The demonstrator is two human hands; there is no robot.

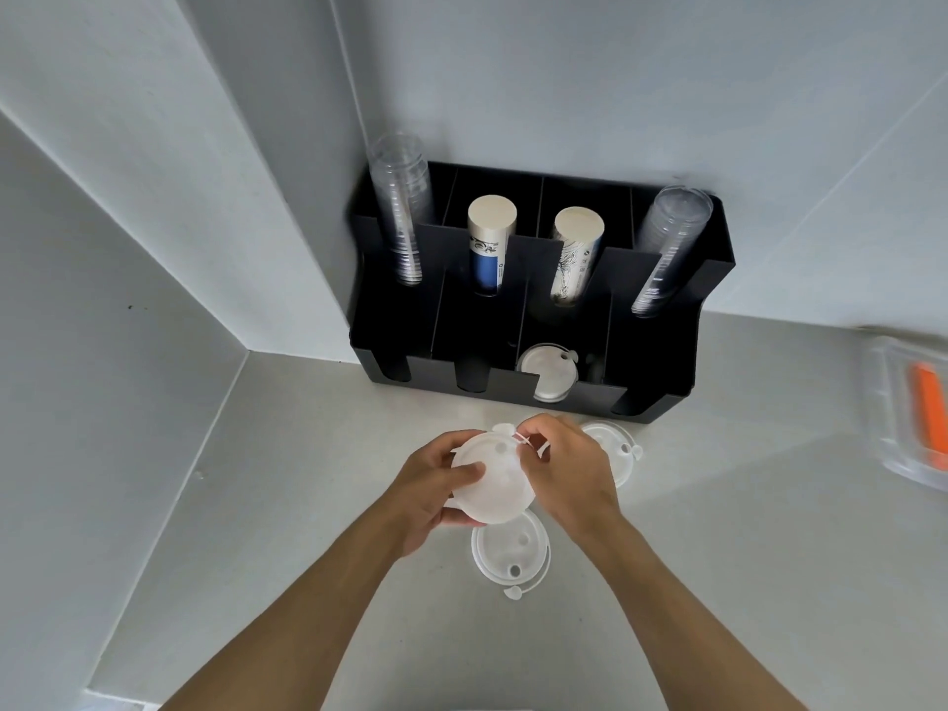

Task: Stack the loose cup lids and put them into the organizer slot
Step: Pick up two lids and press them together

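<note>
- Lids: a small white stack (490, 482) is held above the counter (718, 505), just in front of the organizer (667, 341).
- Left hand (436, 497) grips the stack from the left, thumb on top, fingers curled underneath.
- Right hand (564, 467) pinches the stack's far edge near its plug tab, fingertips closed on the plastic.
- One loose lid (510, 551) lies flat on the counter just under the hands, its tab pointing toward the person.
- Another loose lid (613, 446) lies to the right, partly hidden by the right hand.
- More lids (546, 374) sit in the organizer's third front slot from the left.
- The black organizer stands in the corner against the wall; its back slots hold two clear cup stacks (402, 207) at the ends and two paper cup stacks (490, 243) between them.
- A clear tray (882, 433) with something orange lies at the right edge.
</note>
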